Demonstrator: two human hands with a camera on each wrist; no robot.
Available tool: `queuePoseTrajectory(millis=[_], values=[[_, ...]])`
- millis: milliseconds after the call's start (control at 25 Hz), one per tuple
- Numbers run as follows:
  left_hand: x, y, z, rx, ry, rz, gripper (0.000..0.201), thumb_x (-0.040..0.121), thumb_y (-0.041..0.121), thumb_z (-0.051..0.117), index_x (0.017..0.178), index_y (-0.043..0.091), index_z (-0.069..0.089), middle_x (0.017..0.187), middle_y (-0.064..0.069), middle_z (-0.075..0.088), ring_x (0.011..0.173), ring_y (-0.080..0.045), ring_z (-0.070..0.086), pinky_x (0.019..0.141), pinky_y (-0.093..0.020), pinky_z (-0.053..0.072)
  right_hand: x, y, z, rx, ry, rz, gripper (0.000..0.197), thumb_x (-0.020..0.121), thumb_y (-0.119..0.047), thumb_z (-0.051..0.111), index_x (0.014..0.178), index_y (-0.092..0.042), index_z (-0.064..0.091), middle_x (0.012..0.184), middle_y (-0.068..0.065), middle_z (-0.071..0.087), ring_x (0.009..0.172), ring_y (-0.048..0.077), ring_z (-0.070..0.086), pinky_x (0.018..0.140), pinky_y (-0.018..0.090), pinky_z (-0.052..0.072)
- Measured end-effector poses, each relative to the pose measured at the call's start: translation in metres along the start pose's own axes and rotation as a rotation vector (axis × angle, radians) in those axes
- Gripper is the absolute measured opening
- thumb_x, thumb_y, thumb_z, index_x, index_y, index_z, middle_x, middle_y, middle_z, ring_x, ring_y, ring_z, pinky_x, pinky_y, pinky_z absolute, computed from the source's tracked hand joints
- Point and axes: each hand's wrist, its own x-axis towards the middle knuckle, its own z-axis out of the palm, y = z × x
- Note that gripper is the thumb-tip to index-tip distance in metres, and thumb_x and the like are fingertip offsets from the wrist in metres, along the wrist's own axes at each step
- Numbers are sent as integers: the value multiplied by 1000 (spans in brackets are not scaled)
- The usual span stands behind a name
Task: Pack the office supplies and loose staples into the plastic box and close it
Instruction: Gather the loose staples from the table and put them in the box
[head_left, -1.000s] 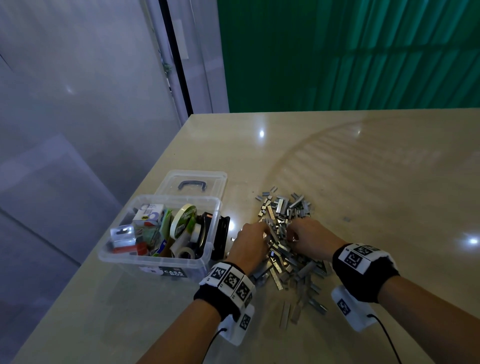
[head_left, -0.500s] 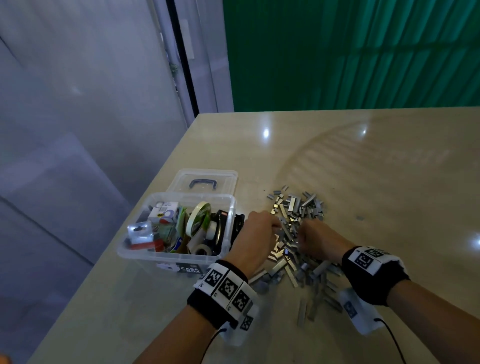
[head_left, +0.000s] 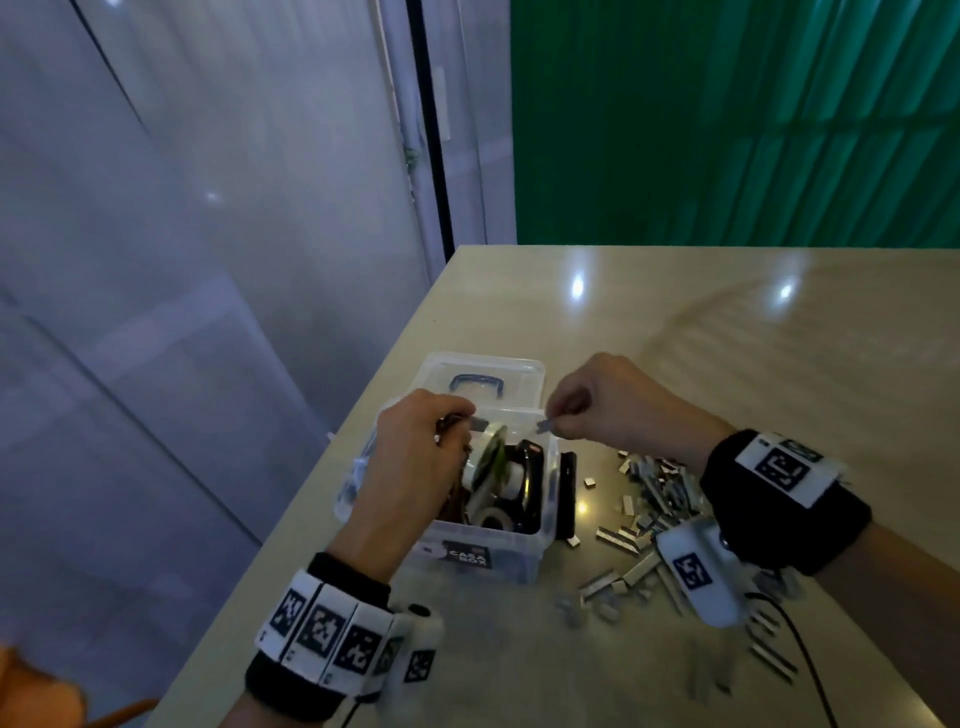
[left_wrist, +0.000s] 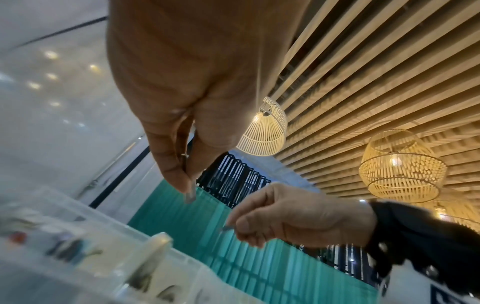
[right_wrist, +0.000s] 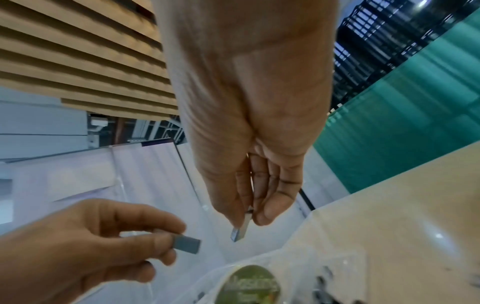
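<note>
- Your left hand (head_left: 415, 457) hangs over the open plastic box (head_left: 519, 556), its fingers (right_wrist: 145, 240) curled and pinching a short grey staple strip (right_wrist: 187, 244) at the tips.
- Your right hand (head_left: 613, 410) pinches a second staple strip (right_wrist: 241, 228) between thumb and forefinger, long axis pointing down out of the fingers, just above the box's right rim.
- The drop zone lies straight below both sets of fingers; the left hand sits nearer the box's middle, so I judge it should release first.
- Below your fingers the tape roll (head_left: 491, 457) stands on edge; aim beside it.
- The remaining staples (head_left: 654, 499) lie on the desk (head_left: 779, 374), below your right wrist.
- The lid (head_left: 483, 376) lies beyond your fingers, still off.
</note>
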Motion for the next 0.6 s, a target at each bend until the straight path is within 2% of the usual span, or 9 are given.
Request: queuePoseTrajectory(millis=[120, 200, 280, 360, 440, 480, 560, 600], values=[[-4, -28, -7, 36, 12, -44, 14, 89, 11, 68, 100, 14, 77, 96, 0, 72, 84, -13, 68, 82, -39, 58, 29, -36, 26, 32, 9, -62, 5, 81, -17, 81, 81, -13, 81, 75, -4, 75, 69, 6, 68, 60, 14, 52], [-7, -37, -6, 46, 2, -54, 13, 88, 11, 69, 98, 13, 77, 95, -2, 73, 82, -13, 68, 80, -39, 58, 45, -51, 42, 18, 22, -88, 9, 83, -12, 78, 83, -3, 78, 80, 9, 75, 74, 17, 69, 66, 24, 57], [-6, -39, -2, 53, -14, -47, 12, 88, 11, 69, 96, 12, 77, 91, -2, 75, 80, -13, 67, 78, -37, 58, 58, -56, 56, -17, -5, -77, 7, 84, -7, 75, 82, 0, 77, 79, 11, 74, 74, 22, 69, 68, 34, 58], [0, -41, 4, 74, -32, -50, 14, 88, 8, 66, 96, 12, 77, 90, -2, 75, 79, -12, 66, 75, -27, 56, 68, -56, 69, -85, -47, -46, 9, 84, -2, 70, 77, 1, 75, 73, 12, 70, 68, 24, 66, 61, 34, 54], [8, -41, 11, 113, -49, -60, 19, 89, 5, 60, 95, 13, 76, 89, -3, 75, 76, -10, 62, 65, -16, 46, 74, -54, 78, -144, -67, 0, 11, 83, 2, 67, 75, 7, 71, 74, 23, 67, 63, 32, 60, 54, 32, 45], [12, -42, 15, 134, -70, -66, 20, 90, 5, 58, 95, 13, 75, 88, -3, 74, 74, -10, 60, 61, -14, 40, 76, -52, 81, -159, -65, 19, 11, 83, 3, 67, 74, 7, 71, 74, 24, 67, 63, 32, 60, 53, 31, 43], [18, -43, 22, 178, -141, -94, 22, 93, 6, 54, 99, 13, 73, 94, -5, 74, 74, -11, 57, 58, -11, 35, 75, -50, 84, -176, -60, 31, 10, 84, 2, 67, 76, 5, 72, 75, 20, 68, 70, 30, 63, 57, 32, 46], [20, -43, 25, 183, -168, -107, 23, 93, 7, 54, 105, 11, 73, 100, -7, 73, 79, -13, 60, 62, -10, 38, 74, -49, 85, -184, -58, 34, 9, 85, 1, 66, 82, 5, 73, 81, 18, 69, 76, 30, 65, 63, 33, 49]])
